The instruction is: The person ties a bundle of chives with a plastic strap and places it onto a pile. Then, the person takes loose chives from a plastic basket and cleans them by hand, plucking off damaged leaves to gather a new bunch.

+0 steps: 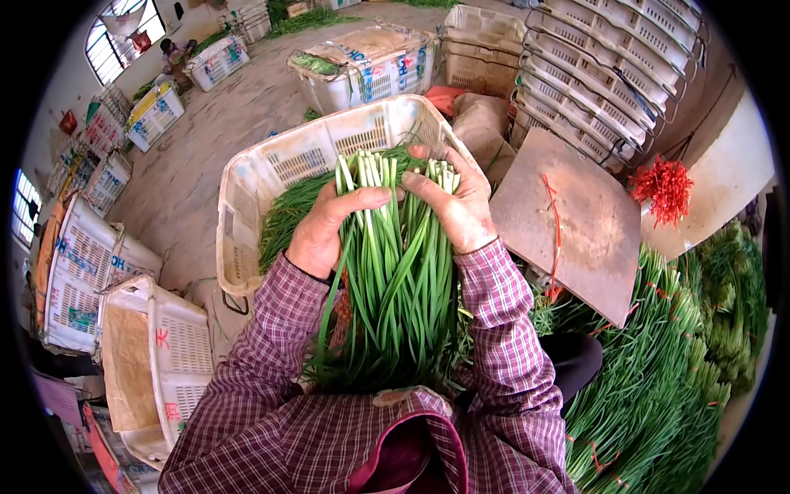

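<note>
A loose bunch of garlic chives [391,280] hangs between my two hands, white stem ends up and green leaves down toward my lap. My left hand [327,221] closes around the left part of the bunch, its thumb lying across the stems. On the other side, my right hand [454,199] grips the right part near the white ends, thumb pressed on the stems. Behind the hands stands a white plastic crate [247,193] with more chives in it. Leaves cover part of what lies below the bunch.
A square board [568,222] with a red tie [553,239] on it lies to my right. Red ties [663,191] hang beyond it. Tied chive bundles [650,395] are heaped at lower right. Stacked crates [592,74] rise behind; another crate [181,354] stands left. A person [174,59] is far back.
</note>
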Demonstrator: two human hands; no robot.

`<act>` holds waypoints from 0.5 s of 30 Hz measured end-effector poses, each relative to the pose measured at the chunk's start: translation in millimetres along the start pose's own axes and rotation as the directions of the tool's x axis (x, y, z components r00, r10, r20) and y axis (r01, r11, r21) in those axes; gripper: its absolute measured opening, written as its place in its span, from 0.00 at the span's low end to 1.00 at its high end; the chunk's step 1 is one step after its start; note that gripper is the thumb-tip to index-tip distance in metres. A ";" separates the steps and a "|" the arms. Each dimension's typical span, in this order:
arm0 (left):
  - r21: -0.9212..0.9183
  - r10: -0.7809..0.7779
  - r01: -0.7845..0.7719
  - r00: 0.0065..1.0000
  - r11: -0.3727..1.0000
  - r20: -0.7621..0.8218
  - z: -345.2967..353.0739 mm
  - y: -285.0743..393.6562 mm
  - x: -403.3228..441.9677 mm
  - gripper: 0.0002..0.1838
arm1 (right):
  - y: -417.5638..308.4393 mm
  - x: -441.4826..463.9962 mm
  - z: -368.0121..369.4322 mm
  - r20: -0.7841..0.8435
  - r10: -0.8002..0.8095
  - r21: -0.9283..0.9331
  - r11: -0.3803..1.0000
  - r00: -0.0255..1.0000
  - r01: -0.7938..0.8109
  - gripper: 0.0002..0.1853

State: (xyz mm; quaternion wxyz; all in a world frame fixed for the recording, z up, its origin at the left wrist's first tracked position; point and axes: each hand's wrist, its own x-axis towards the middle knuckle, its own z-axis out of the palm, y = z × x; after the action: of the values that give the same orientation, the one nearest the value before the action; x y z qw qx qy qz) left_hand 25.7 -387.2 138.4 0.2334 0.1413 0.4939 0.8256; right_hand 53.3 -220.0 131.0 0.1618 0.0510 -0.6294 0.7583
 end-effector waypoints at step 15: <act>-0.500 0.350 -0.245 0.928 0.831 0.128 -136.8 96.2 -5.4 0.15 | -65.7 -53.3 -216.9 -0.514 -0.238 -0.272 0.956 0.824 0.107 0.25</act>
State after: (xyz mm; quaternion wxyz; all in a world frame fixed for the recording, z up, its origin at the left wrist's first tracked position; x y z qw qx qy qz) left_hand -56.9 -531.4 158.6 0.1805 0.2431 0.2199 0.9273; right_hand 151.3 -8.8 133.7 0.4060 -0.1269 -0.6344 0.6454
